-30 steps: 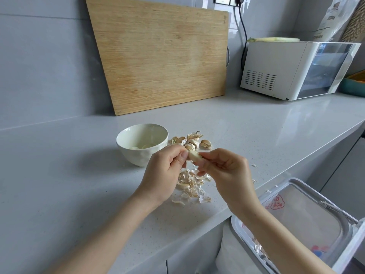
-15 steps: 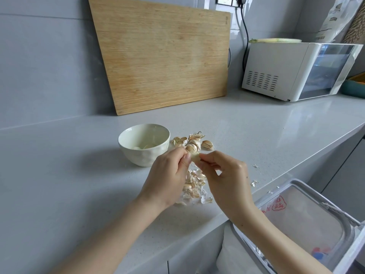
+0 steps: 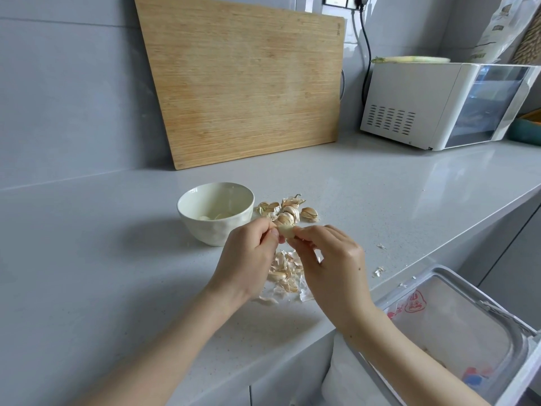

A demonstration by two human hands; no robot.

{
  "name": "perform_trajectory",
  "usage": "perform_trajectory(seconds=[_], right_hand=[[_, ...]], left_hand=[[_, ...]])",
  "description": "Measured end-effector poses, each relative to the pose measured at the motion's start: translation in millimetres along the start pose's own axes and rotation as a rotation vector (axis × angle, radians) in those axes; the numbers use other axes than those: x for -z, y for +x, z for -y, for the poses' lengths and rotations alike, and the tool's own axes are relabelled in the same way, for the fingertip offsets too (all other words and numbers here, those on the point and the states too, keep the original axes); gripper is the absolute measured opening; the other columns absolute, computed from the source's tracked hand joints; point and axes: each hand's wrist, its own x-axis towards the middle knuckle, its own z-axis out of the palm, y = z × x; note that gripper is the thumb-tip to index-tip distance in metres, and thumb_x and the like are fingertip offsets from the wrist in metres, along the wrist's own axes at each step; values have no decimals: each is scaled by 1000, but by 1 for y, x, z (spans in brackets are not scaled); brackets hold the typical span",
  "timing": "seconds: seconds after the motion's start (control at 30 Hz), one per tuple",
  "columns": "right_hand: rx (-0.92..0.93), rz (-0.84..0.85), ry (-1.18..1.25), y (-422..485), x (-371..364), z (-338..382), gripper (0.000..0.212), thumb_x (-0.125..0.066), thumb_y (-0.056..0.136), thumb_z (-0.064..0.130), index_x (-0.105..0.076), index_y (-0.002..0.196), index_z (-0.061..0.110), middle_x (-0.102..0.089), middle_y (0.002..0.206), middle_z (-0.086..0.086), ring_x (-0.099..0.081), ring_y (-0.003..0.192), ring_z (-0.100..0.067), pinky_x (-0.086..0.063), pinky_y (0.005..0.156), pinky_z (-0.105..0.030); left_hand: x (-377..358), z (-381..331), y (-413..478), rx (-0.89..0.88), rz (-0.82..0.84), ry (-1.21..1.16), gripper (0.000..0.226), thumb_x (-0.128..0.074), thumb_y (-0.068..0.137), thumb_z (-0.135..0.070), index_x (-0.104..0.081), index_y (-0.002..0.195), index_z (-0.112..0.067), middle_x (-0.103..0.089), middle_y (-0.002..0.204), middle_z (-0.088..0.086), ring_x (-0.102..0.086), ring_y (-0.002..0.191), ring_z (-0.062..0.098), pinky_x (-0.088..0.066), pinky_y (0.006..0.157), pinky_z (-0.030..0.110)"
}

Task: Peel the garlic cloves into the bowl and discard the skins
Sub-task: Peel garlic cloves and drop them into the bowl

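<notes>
No text can be read. The red mark on the bag (image 3: 414, 301) is blurred, and print on the packet (image 3: 497, 24) is too small.

A pale garlic clove (image 3: 286, 230), partly skinned, is pinched between the fingertips of the left hand (image 3: 248, 259) and the right hand (image 3: 333, 265) above the table (image 3: 117, 259). Just behind it lies a small cluster of unpeeled cloves (image 3: 288, 210), beside a cream bowl (image 3: 210, 232) holding a few peeled cloves (image 3: 213, 217). Papery loose skins (image 3: 285, 273) lie heaped beneath the hands. A few flakes (image 3: 378, 271) lie scattered near the table's edge.
</notes>
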Motion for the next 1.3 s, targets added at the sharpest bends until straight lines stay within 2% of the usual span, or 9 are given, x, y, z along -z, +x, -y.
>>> perform_trajectory(seconds=[0.2,0.4,0.53,0.63,0.7,0.8,1.07,1.2,1.3], right_hand=[[-752,173,713,14,19,8,17,-72,74,15,-70,82,0,-69,69,-6,-57,57,-14,-49,56,-24],[-1072,300,1148,21,27,4,15,-60,78,13,-71,76,3,-62,67,-9,-51,58,-13,-47,55,-21],[-1233,301,1315,25,28,4,15,-58,77,14,-67,78,3,-60,65,-10,-50,53,-12,-46,48,-20],[-1302,297,1404,25,29,4,14,-56,80,15,-65,77,4,-57,65,-10,-49,52,-11,-45,46,-19],[-1324,285,1432,24,29,4,14,-56,81,14,-64,78,3,-57,65,-9,-48,52,-11,-45,46,-19],[-1338,258,1443,23,28,4,12,-57,79,10,-62,84,1,-58,67,-10,-50,53,-11,-47,47,-18],[-1293,238,1438,21,24,7,14,-57,75,-1,-63,86,-6,-66,79,-15,-56,55,-9,-53,55,-17],[-1241,266,1347,19,21,9,11,-60,73,2,-66,80,-3,-62,70,-11,-55,54,-9,-52,54,-16],[-1185,273,1233,18,20,12,8,-64,70,5,-69,73,-1,-61,68,-11,-54,54,-10,-50,54,-16]], left_hand=[[0,0,0,-69,-1,50,26,-47,94,-8,-58,72,-15,-49,57,-12,-45,57,3,-34,54,14],[1,2,-1,-107,1,110,23,-50,95,-10,-63,76,-13,-57,61,-1,-49,58,11,-37,56,19],[1,8,-1,-115,1,221,21,-64,87,-21,-68,69,-11,-54,49,-6,-47,49,8,-33,49,15],[1,10,0,-87,-27,298,22,-73,78,-28,-68,63,-13,-48,43,-10,-44,45,6,-32,49,15],[2,10,1,-99,-24,289,8,-73,78,-16,-69,71,-16,-60,55,-8,-53,54,8,-41,55,18],[4,6,2,-93,-10,187,17,-64,82,-3,-70,81,-18,-66,70,-7,-58,67,4,-40,61,8],[4,-1,0,-56,28,-60,46,-44,89,-46,-65,75,-9,-61,63,-1,-53,62,7,-43,61,23],[2,-2,0,-68,31,-141,29,-56,82,-52,-65,86,-25,-64,73,-4,-59,72,14,-48,70,27],[1,0,0,-71,58,-145,21,-58,83,-40,-70,91,-25,-71,82,-6,-64,84,19,-51,84,33]])
